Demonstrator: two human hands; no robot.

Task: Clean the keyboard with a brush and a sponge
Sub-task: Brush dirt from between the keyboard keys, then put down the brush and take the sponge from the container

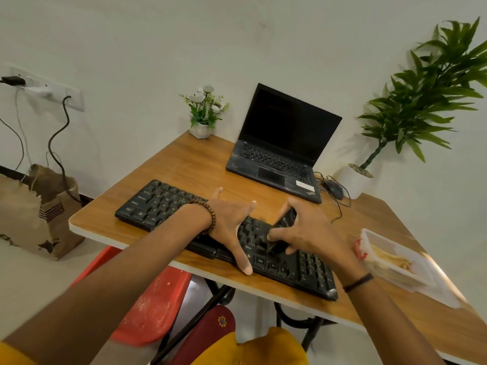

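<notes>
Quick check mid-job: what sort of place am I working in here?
Most likely a small home or office workstation: a wooden table against a plain wall holds an open laptop, a wired mouse, a small flower pot and the black keyboard.

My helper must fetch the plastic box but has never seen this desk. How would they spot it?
Start at the wooden table and go right along its near side, past the black keyboard and the right hand. The plastic box lies there by the right edge. It is the only see-through thing on the table, with a red clip on its end.
</notes>
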